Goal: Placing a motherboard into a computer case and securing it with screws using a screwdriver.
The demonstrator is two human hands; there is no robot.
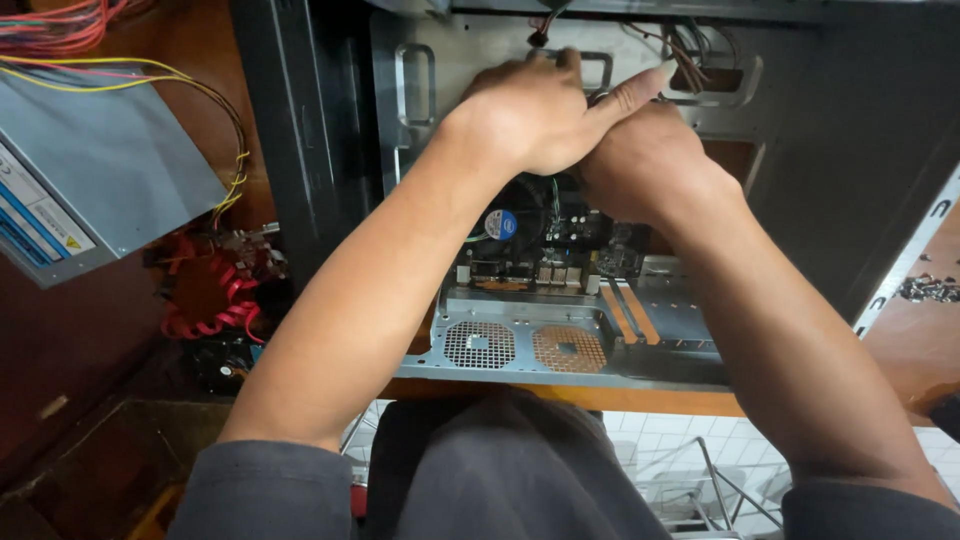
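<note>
An open grey computer case (520, 350) lies on its side on a wooden table, its motherboard (545, 250) with a round black cooler fan showing in the middle. Both my hands reach deep into it. My left hand (535, 110) lies over the back of my right hand (645, 160), fingers stretched toward thin wires (685, 60) by a slot in the metal tray. My right hand's fingers are hidden beneath the left hand, so I cannot tell what they hold.
A grey power supply (90, 175) with yellow and red cables sits at the left. Red flat cables (215, 290) lie beside the case. Small screws (925, 288) rest on the table at the right. A tiled floor shows below.
</note>
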